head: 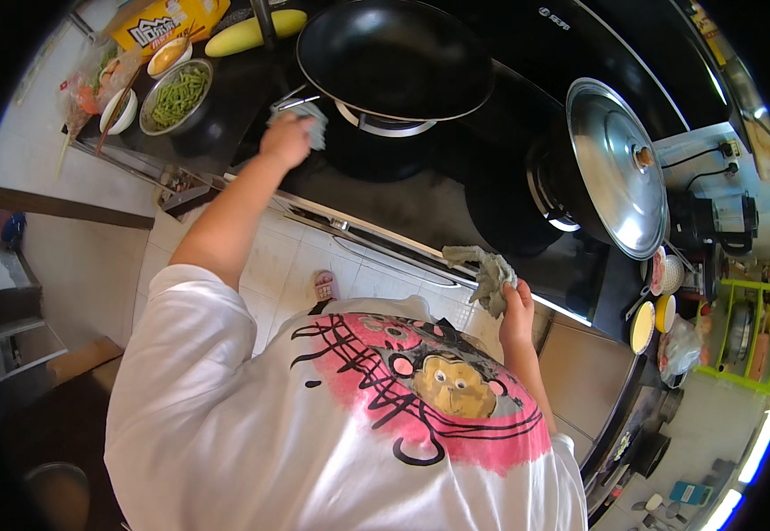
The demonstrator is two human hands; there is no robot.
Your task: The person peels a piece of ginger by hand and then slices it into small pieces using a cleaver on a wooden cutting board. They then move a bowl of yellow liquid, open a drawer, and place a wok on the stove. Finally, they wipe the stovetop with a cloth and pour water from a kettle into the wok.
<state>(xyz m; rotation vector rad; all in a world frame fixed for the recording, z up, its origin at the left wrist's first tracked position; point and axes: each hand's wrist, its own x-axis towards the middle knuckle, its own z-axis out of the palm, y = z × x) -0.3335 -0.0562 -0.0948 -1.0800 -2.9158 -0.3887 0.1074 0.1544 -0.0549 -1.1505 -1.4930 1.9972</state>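
A black wok (395, 56) sits over the left burner ring (385, 126) of a black glass hob (418, 199). At its left rim is a metal loop handle (299, 102). My left hand (287, 141) is closed on a pale grey-green cloth (317, 126), right beside that handle; whether it also grips the handle I cannot tell. My right hand (519, 306) pinches a crumpled grey-green cloth (491, 279) at the hob's front edge. A shiny domed lid (614, 166) with a brown knob covers a dark pan on the right burner.
On the left counter are a steel bowl of cut green beans (176, 96), a white bowl with chopsticks (119, 111), a bowl of yellow liquid (169, 58), a pale green gourd (252, 33) and a yellow packet (159, 26). Rightward stand yellow bowls (642, 326) and a green rack (740, 332).
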